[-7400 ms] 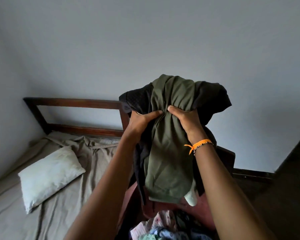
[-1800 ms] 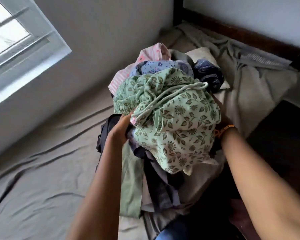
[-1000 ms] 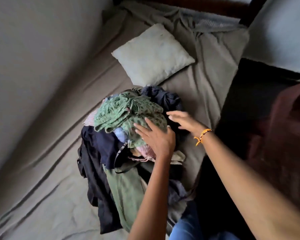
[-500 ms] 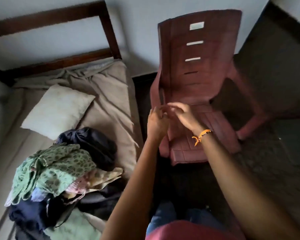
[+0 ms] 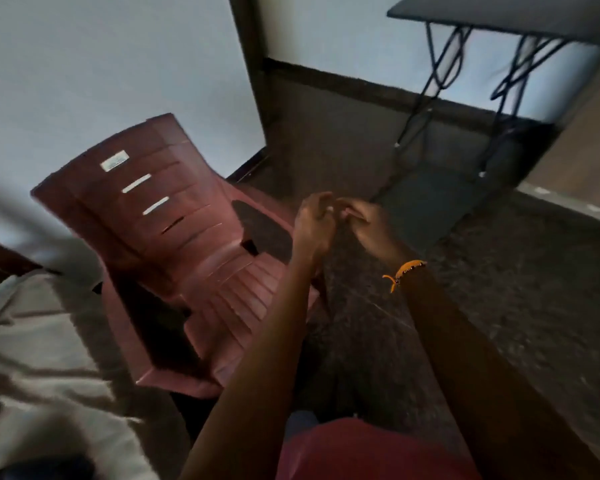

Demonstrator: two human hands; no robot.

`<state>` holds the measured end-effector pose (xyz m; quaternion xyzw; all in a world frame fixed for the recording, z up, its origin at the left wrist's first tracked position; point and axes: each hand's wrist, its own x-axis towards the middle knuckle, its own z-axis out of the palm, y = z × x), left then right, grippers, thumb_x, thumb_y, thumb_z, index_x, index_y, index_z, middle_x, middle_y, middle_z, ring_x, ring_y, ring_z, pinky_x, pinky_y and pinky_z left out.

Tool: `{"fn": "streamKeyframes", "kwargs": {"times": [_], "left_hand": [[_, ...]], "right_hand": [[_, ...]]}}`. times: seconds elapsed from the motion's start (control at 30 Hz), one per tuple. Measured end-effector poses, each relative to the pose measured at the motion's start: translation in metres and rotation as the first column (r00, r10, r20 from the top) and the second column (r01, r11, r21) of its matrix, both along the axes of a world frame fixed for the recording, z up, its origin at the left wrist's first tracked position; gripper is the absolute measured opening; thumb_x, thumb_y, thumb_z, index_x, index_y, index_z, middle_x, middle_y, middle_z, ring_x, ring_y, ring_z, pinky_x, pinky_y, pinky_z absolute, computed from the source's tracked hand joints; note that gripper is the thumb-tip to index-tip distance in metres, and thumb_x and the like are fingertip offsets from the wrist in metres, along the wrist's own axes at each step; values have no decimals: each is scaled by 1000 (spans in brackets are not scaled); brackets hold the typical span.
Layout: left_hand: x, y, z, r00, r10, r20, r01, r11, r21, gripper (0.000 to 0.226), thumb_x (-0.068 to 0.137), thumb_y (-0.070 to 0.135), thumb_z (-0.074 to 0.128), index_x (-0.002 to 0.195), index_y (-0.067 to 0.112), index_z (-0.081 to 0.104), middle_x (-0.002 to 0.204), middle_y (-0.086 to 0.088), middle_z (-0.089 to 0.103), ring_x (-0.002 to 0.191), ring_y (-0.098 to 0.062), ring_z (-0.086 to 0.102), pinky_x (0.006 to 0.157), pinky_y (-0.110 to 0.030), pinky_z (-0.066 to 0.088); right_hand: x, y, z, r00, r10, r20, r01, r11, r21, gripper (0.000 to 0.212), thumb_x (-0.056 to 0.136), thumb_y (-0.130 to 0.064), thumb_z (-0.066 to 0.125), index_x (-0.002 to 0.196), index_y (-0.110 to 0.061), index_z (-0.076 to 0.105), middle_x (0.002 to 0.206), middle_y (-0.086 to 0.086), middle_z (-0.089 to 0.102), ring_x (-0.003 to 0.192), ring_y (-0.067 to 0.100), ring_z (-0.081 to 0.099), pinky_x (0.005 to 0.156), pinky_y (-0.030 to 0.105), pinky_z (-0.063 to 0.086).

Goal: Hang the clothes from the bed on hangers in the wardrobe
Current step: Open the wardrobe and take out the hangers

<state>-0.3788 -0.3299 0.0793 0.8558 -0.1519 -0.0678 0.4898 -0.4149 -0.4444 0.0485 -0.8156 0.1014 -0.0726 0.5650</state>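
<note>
Looking down, both hands are up in front, fingertips nearly meeting: left hand (image 5: 313, 226) and right hand (image 5: 368, 226) have loosely curled fingers, and it's too blurry to tell if they pinch anything. One maroon plastic chair (image 5: 174, 244) sits just beside the bed (image 5: 42, 368) edge at lower left. Open dark floor (image 5: 499, 306) stretches right toward one black folding table (image 5: 506, 15). No clothes in view.

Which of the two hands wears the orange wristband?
The right hand: an orange wristband circles its wrist, while the left hand beside it has a bare wrist.
</note>
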Motion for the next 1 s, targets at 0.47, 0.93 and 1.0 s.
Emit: {"fn": "streamKeyframes", "kwargs": {"times": [0.47, 0.93, 1.0], "left_hand": [[-55, -382, -2, 750, -651, 116, 659, 750, -60, 39, 88, 16, 44, 115, -6, 62, 116, -25, 62, 110, -32, 58, 93, -28, 37], [-126, -712, 48, 380, -890, 252, 915, 402, 40, 46, 98, 5, 40, 143, 12, 36, 147, -4, 38, 132, -15, 39, 94, -7, 24], [-134, -754, 50, 352, -899, 261, 925, 376, 50, 46, 99, 9, 42, 144, 13, 36, 147, -3, 39, 133, -15, 38, 101, -14, 27]], "right_hand": [[-103, -319, 39, 741, -659, 131, 671, 722, -168, 38, 95, -10, 51, 132, -5, 50, 137, 12, 51, 127, 20, 46, 104, 20, 30], [-201, -604, 81, 411, -857, 312, 883, 289, -370, 37, 96, -8, 48, 133, -5, 49, 137, 11, 51, 128, 20, 46, 98, 10, 27], [-209, -645, 76, 410, -854, 320, 876, 271, -400, 38, 95, -6, 50, 133, -5, 50, 136, 12, 53, 127, 22, 48, 99, 12, 29]]}}
